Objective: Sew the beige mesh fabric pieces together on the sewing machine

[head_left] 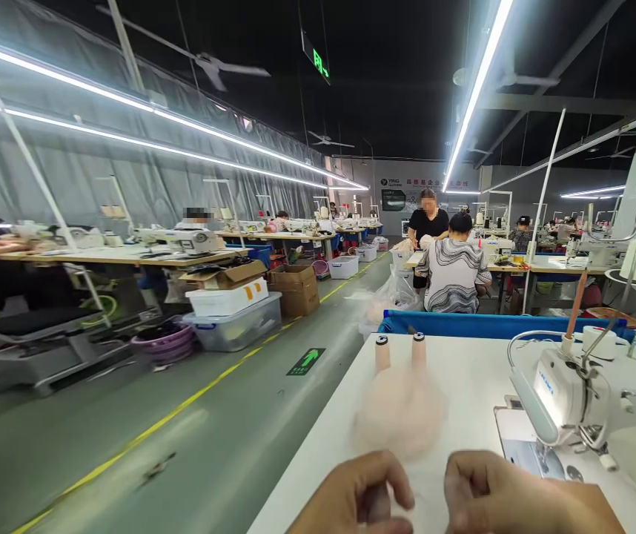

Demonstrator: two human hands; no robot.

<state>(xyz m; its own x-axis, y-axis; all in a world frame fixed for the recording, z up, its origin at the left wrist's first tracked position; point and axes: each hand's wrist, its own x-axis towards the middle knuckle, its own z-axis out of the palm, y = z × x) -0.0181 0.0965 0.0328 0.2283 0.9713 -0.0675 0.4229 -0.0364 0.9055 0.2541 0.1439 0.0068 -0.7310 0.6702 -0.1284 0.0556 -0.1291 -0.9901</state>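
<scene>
Tabletop (474,378) is spread out in white; over it, the left hand (359,493) and the right hand (488,489) are held apart, fingers curled inward, whether anything is pinched cannot be told! Beyond the fingertips, a blurred pale-pink piece (401,411) is seen, backed by two spools (419,353).

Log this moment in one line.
left hand: curled, grip unclear | right hand: curled, grip unclear, near sewing machine | pale-pink material: blurred, beyond hands

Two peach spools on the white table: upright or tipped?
Upright: the left spool and right spool both have their dark-rimmed ends uppermost.
</scene>
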